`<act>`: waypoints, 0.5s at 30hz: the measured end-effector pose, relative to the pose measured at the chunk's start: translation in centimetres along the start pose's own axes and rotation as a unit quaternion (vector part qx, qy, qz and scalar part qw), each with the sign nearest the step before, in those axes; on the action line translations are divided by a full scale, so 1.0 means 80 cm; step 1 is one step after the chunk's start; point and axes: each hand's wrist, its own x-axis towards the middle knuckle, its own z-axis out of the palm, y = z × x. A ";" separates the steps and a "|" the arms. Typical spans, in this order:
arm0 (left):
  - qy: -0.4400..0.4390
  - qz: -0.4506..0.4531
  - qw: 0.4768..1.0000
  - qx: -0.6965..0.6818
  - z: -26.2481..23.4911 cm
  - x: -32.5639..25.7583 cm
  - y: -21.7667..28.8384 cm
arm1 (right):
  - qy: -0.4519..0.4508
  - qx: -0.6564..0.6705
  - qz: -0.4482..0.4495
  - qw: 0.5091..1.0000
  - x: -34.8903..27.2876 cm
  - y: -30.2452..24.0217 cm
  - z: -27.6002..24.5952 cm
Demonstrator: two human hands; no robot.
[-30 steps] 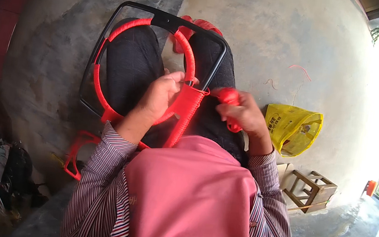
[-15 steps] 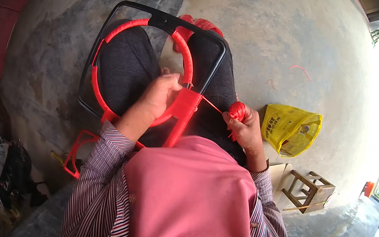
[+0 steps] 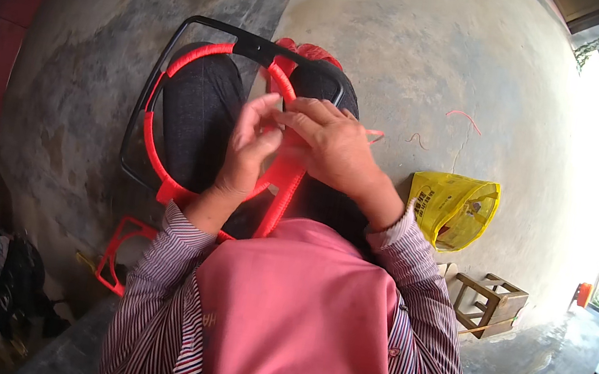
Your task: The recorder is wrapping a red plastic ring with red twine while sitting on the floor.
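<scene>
A black metal frame [image 3: 139,99] with rounded corners lies across my thighs, with a ring [image 3: 154,149] inside it wrapped in red cord. My left hand [image 3: 251,142] is inside the ring, its thumb and fingers apart and slightly blurred. My right hand [image 3: 339,150] reaches over the frame's right side, fingers curled, tips meeting the left hand's fingers. A bit of red cord [image 3: 376,135] shows past its knuckles; the rest of the cord is hidden under the hand. Below both hands runs a wide red-wrapped band [image 3: 280,200] toward my body.
On the floor to the right lies a yellow bag [image 3: 453,209], its mouth facing right. Behind it is a small wooden stool [image 3: 489,305] on its side. Red cord scraps [image 3: 465,119] lie farther off. A red wrapped frame [image 3: 118,253] sits at lower left, near dark clutter [image 3: 7,276].
My right hand has moved left and up from beside the frame to over it, meeting the left hand. The ball of red cord it held is now hidden. My left hand has loosened off the frame.
</scene>
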 end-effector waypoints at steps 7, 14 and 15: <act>0.071 -0.098 0.992 -0.036 -0.012 0.009 -0.016 | 0.101 -0.080 0.199 0.972 -0.058 0.040 0.010; -0.030 -0.237 0.965 -0.106 -0.011 0.008 0.001 | -0.002 0.026 0.199 0.980 -0.058 0.018 0.032; -0.034 -0.248 0.958 -0.140 -0.011 0.008 0.000 | 0.020 0.053 0.216 0.975 -0.066 0.021 0.028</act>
